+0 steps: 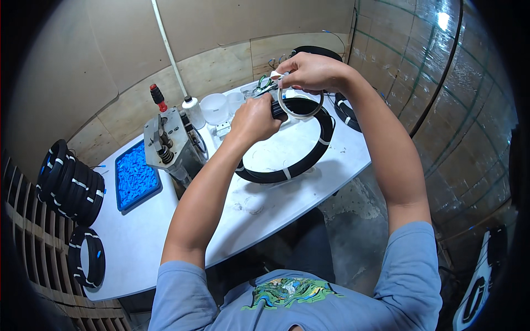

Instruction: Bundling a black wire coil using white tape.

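Bench notes: black coil gripped, pale ring at the right fingers

We record a black, round cable coil with white bands (306, 164) on the white tabletop (259, 212), ahead of the wearer. The left hand (255, 120) is curled closed on the coil's upper left section. The right hand (316, 71), above the coil's far side, is nearly closed, thumb and forefinger pinching a small white strip (277, 75); a thin, pale ring (302, 117) hangs just below it, in front of the coil.

Surroundings: left of the left forearm we list a grey metal bench press (171, 135) and, beside it, a dark blue tray (139, 202) of small, bright blue pieces (135, 171). Beyond the left hand stand a white plastic bottle (193, 114) and a translucent round tub (214, 108); green-handled pliers (266, 85) lie near both hands. Stacked black coils (72, 182) crowd the table's left end, and a further black coil (348, 114) lies beyond the right forearm.

Visibility: the left forearm and hand cover part of the coil's left side; we cannot see whether the left fingertips meet around it. We cannot tell whether strip and ring are joined. A white and black object (477, 281) at lower right runs into the dark rim, unidentified.
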Demonstrator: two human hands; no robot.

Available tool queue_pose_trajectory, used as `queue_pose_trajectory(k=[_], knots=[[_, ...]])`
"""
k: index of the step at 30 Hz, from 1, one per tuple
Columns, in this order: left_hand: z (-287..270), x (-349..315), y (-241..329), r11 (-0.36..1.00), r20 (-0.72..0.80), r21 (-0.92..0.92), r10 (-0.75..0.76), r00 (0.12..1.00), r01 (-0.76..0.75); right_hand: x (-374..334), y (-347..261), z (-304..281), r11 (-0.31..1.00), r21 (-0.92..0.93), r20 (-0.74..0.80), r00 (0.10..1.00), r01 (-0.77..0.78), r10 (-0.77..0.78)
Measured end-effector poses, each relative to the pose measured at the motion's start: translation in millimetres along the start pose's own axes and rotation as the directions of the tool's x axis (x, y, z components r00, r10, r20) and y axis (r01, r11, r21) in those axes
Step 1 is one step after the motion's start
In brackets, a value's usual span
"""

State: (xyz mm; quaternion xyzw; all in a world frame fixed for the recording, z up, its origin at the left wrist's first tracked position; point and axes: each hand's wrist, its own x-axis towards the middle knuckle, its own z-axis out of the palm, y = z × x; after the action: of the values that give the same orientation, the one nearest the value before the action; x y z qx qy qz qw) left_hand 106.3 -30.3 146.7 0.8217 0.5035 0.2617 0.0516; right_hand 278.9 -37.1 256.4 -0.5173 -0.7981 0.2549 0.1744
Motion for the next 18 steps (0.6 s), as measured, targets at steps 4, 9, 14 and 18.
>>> queue_pose_trajectory(k=[4,9,14,18], knots=[[-0.9,-3.5,-1.6,1.0,-0.035,-0.008,-0.03,0.999,0.03,-1.9,9.1,13.6,0.935,0.353,0.008,1.0,-0.03,0.029],[-3.0,-6.3,-7.6,0.998,-0.046,-0.008,-0.055,0.997,0.054,-24.3,13.3,50.0,0.773,0.634,-0.154,0.984,0.026,0.092],[-3.7,-7.0,-0.1,0.999,-0.065,-0.02,-0.05,0.997,0.048,-37.1,40.8,85.3,0.853,0.489,-0.44,0.896,0.18,0.063],[-10.6,-9.7,4.9,0.999,-0.019,-0.006,-0.036,0.999,0.035,-55.1,39.2,112.9,0.828,0.54,-0.493,0.854,0.151,0.165]])
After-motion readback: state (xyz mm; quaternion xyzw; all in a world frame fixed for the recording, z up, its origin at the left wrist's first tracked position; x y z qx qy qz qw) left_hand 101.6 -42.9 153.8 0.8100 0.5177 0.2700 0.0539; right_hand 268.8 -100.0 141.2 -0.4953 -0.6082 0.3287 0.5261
